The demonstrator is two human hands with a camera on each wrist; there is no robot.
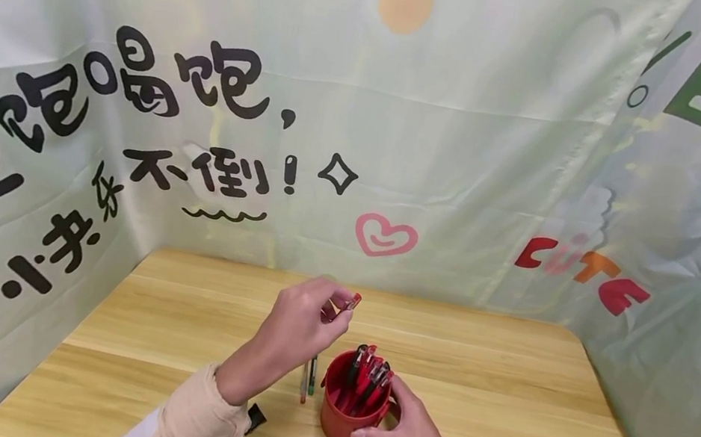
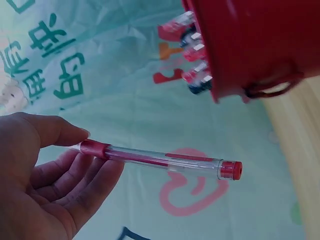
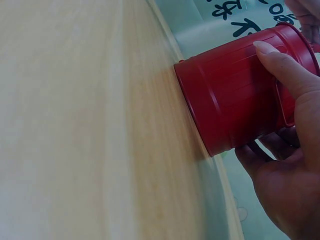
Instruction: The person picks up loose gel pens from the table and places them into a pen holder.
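Between thumb and fingers, my left hand (image 1: 307, 315) pinches a clear pen (image 2: 165, 160) with a red grip and a red end. It is held in the air, up and to the left of a red bucket-shaped cup (image 1: 341, 428). Several red and black pens (image 1: 366, 383) stand in that cup, their ends above its rim. Around the cup's right side curls my right hand (image 1: 410, 431), the thumb lying along its wall in the right wrist view. Two slim pens (image 1: 308, 382), one red-tipped and one green-tipped, lie on the table left of the cup, partly hidden by my left arm.
A small black object (image 1: 255, 418) lies by my left sleeve, its kind unclear. The wooden table (image 1: 501, 392) meets printed cloth curtains (image 1: 463, 190) at the back and both sides.
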